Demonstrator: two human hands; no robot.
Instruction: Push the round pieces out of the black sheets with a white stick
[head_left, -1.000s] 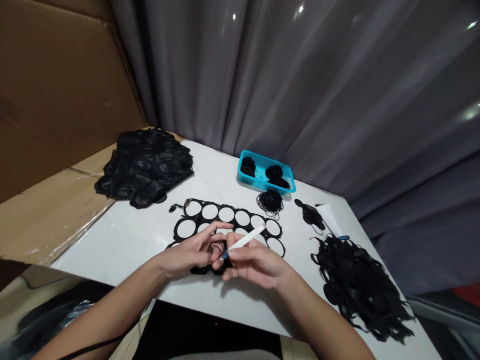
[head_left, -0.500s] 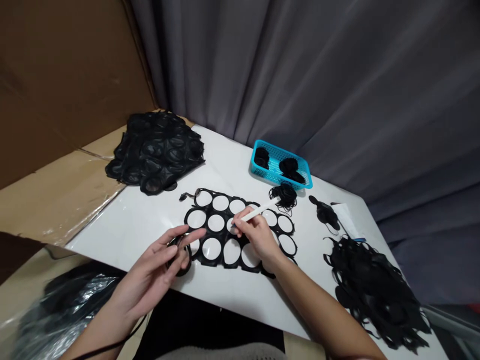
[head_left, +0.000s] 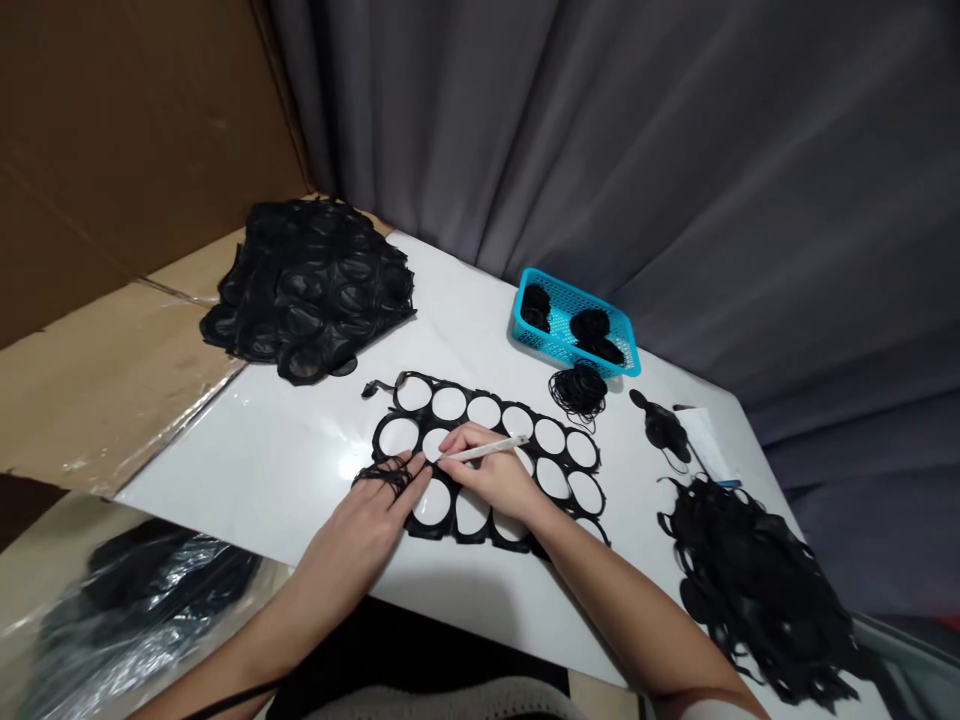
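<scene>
A flat black sheet [head_left: 455,490] with rows of round holes lies on the white table. My left hand [head_left: 375,515] is palm down at its left edge, fingers stretched out and pressing on it. Thin black rings [head_left: 384,476] are looped over those fingers. My right hand [head_left: 491,480] grips a slim white pen-shaped tool [head_left: 491,448], its tip end low by a hole near my left fingertips. I cannot make out the tip itself. The right forearm hides part of the sheet's lower right.
A thick black stack of sheets [head_left: 307,290] sits at back left. Black coils lie in a blue basket [head_left: 551,350], with a loose coil of rings [head_left: 579,392] before it. Black scraps [head_left: 757,570] heap at right near white paper [head_left: 709,445]. Clear plastic [head_left: 150,610] covers something black at lower left.
My left hand has turned from palm up to palm down and come onto the sheet. My right hand has shifted left with the tool, which now lies flatter. The view has shifted slightly.
</scene>
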